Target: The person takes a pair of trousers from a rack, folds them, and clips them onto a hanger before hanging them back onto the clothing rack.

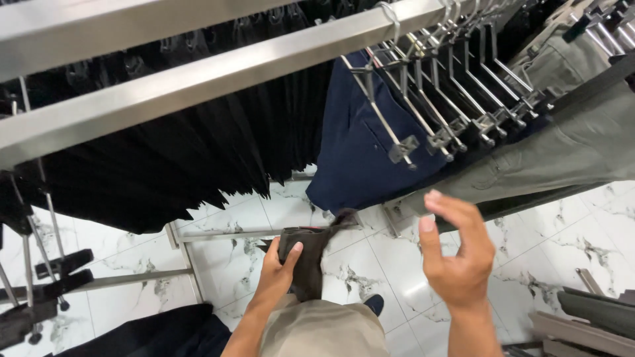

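Head view: left hand (278, 268) closed around a dark folded garment (305, 254), held low in front of the body above the white marble floor (370, 264), with a beige garment (322, 328) draped over the forearm. Right hand (456, 254) open, fingers loosely curled, holding nothing, raised just below navy trousers (360, 152) and grey-green trousers (562, 149) clipped on metal hangers (423, 125) along the steel rail (198, 79); black trousers (165, 158) hang to the left.

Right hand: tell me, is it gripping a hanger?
No, the right hand is open and empty, fingers curled in the air below the clip hangers.
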